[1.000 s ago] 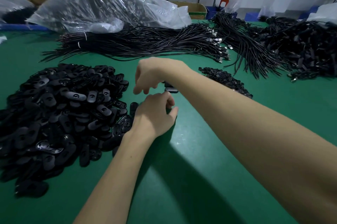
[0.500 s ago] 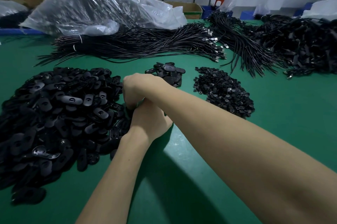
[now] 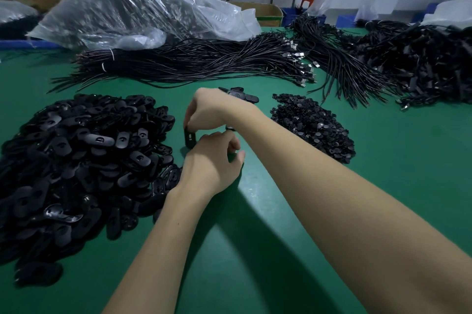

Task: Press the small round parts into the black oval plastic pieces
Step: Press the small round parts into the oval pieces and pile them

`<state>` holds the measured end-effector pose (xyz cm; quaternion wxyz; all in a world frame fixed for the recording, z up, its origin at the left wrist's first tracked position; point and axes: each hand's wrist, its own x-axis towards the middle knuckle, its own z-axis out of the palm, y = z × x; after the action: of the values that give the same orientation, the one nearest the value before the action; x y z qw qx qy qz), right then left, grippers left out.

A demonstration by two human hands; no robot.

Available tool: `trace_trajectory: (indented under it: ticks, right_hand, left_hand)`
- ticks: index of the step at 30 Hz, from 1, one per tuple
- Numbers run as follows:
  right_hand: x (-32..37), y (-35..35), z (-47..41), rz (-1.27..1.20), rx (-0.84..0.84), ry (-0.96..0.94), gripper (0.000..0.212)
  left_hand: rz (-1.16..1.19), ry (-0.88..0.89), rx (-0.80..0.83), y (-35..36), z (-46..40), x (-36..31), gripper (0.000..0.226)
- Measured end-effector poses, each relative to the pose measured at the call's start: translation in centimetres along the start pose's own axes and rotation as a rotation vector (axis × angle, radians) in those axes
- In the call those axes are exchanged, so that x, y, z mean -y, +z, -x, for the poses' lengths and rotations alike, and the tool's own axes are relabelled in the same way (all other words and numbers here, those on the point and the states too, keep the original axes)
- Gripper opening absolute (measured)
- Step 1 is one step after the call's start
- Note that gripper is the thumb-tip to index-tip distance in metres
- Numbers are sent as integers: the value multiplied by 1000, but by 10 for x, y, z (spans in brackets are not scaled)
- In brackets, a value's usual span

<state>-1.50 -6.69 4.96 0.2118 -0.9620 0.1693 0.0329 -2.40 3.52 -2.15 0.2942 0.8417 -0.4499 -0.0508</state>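
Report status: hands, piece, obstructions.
Right hand pinching black oval piece upright. Left hand curled beside it, contents hidden. Nothing blocking; oval pile left.

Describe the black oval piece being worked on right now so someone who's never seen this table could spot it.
Start at the big heap of black oval pieces on the left of the green table. Just off its right edge the two hands meet, and the oval piece stands on end under the right hand, which pinches it. Unlike its neighbours lying flat, it is upright, slot facing the camera.
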Motion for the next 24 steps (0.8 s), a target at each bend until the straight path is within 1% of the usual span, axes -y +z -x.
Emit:
trace_trajectory:
  ticks: [2, 6, 9, 12, 15, 17, 18, 21, 22, 24]
  right_hand:
    - [-4, -11, 16, -184, -100, 20, 23]
    - [-43, -3, 53, -418, -394, 79, 23]
    - [-69, 7, 84, -529, -509, 144, 16]
    - [-89, 15, 110, -618, -529, 209, 7]
    - [-100, 20, 123, -636, -558, 230, 4]
    - [-104, 19, 126, -669, -526, 220, 12]
    - [-104, 18, 127, -671, -509, 217, 14]
    - [-104, 17, 127, -648, -445, 203, 9]
    - [-103, 17, 127, -654, -410, 185, 8]
    - [-102, 16, 129, -676, -330, 158, 7]
  left_hand:
    - [1, 4, -2, 0, 1, 2, 9]
    - [-28, 3, -12, 2, 1, 2, 12]
    - [-59, 18, -21, 4, 1, 2, 11]
    - [-80, 37, -42, 4, 2, 0, 13]
    - [-46, 46, -46, 4, 3, -5, 11]
    - [-14, 61, -57, 4, 4, -8, 14]
    - [5, 73, -64, 4, 4, -10, 19]
    - [60, 140, -86, 3, 7, -14, 38]
    - [70, 169, -98, 3, 7, -15, 39]
    - [92, 199, -127, 4, 7, -17, 30]
